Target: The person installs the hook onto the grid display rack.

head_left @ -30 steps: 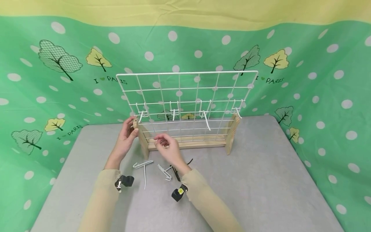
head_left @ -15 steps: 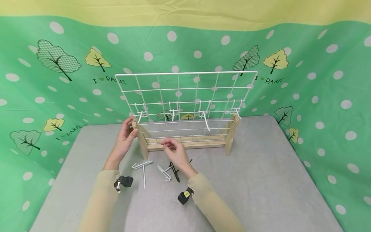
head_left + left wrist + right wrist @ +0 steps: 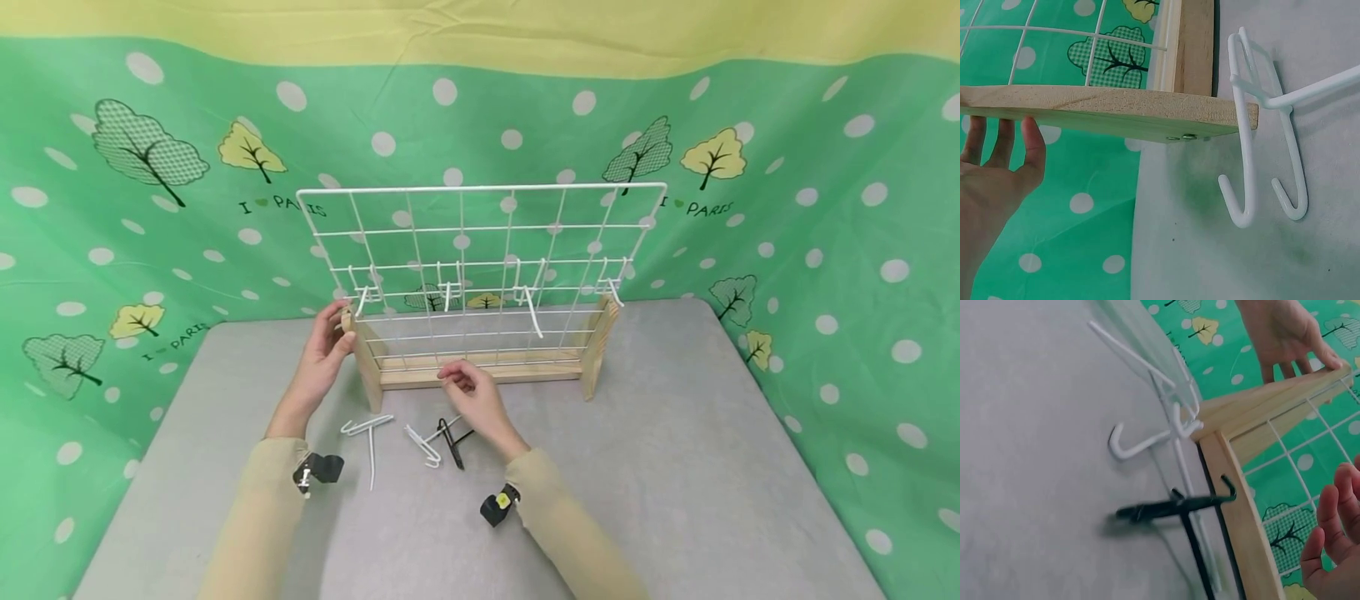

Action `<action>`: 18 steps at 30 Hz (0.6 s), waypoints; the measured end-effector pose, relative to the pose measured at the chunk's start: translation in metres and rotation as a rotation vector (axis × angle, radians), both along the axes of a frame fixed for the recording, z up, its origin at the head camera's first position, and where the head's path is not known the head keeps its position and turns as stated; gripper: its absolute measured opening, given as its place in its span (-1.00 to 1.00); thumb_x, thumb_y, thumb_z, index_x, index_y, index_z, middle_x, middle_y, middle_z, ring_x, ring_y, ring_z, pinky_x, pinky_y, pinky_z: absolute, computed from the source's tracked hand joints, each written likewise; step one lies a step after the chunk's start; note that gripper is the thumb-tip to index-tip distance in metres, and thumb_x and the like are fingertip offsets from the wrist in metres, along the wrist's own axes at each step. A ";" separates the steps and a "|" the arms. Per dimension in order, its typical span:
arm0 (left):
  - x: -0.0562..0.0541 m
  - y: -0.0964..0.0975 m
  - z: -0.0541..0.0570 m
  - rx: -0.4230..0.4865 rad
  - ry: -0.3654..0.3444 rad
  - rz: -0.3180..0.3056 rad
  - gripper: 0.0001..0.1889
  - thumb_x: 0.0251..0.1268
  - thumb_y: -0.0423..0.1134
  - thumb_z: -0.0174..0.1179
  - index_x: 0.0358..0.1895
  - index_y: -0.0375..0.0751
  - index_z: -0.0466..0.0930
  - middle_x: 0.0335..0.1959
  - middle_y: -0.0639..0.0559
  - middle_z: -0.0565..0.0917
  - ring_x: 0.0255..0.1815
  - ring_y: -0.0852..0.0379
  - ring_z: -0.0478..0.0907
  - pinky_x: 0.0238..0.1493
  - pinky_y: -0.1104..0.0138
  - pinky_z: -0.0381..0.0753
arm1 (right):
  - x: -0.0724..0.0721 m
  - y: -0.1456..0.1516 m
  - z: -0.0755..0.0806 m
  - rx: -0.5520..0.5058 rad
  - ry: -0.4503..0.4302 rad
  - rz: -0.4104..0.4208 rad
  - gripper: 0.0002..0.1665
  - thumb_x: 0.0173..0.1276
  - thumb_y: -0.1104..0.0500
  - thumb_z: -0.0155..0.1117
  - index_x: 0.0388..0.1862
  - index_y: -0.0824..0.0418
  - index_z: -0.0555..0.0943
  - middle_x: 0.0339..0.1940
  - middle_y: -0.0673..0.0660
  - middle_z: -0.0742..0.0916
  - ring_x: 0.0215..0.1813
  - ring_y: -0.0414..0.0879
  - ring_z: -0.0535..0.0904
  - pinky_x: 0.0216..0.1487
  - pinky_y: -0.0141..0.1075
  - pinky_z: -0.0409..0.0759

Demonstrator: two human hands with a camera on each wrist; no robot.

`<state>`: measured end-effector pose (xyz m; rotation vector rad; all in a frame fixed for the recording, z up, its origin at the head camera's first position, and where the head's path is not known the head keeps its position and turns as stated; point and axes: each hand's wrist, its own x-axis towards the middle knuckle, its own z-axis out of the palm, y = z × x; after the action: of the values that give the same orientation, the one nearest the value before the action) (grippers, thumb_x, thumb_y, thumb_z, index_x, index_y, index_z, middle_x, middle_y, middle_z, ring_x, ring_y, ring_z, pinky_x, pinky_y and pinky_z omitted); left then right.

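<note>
A white wire grid rack stands upright in a wooden base. My left hand is at the base's left side panel; in the left wrist view its fingertips touch the panel's outer face. My right hand hovers in front of the lower bars, fingers loosely curled with nothing between them. Several white hooks, such as the long one right of centre, hang in a row on the grid. Before the rack lie two white hooks, the left and middle one, beside a black hook.
A grey-covered table carries everything. Behind it and at both sides hangs a green dotted curtain with a yellow upper band. Small black cameras are strapped to both wrists.
My right hand has drifted right along the rack's lower bars, uncovering more of the black hook on the table. The left hand stays at the side panel.
</note>
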<state>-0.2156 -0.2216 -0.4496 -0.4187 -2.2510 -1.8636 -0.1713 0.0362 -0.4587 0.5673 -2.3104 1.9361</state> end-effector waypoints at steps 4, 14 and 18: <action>0.000 0.000 0.000 -0.004 -0.011 0.001 -0.50 0.52 -0.41 -0.11 0.45 -0.23 0.05 0.25 0.04 0.31 0.26 -0.05 0.27 0.02 0.44 0.43 | -0.001 0.005 -0.005 0.013 -0.012 0.006 -0.84 0.22 0.51 0.13 -0.21 0.52 0.58 -0.32 0.34 0.66 -0.31 0.02 0.53 -0.24 -0.41 0.49; -0.001 -0.001 -0.001 0.009 -0.005 -0.008 -0.50 0.52 -0.42 -0.11 0.45 -0.18 0.07 0.32 -0.25 0.28 0.28 -0.19 0.24 0.01 0.44 0.43 | 0.001 0.020 -0.014 0.017 -0.050 0.001 -0.83 0.20 0.55 0.13 -0.22 0.58 0.56 -0.32 0.42 0.65 -0.32 0.00 0.52 -0.27 -0.44 0.45; -0.001 -0.002 -0.002 0.010 -0.005 -0.004 -0.50 0.51 -0.41 -0.11 0.45 -0.17 0.08 0.30 -0.19 0.30 0.27 -0.17 0.25 0.01 0.44 0.45 | 0.003 0.024 -0.017 0.030 -0.057 -0.002 -0.85 0.22 0.55 0.13 -0.23 0.59 0.57 -0.33 0.41 0.65 -0.31 0.04 0.52 -0.27 -0.44 0.44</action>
<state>-0.2169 -0.2233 -0.4513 -0.4182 -2.2452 -1.8789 -0.1687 0.0602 -0.4757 0.5182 -2.3771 1.9449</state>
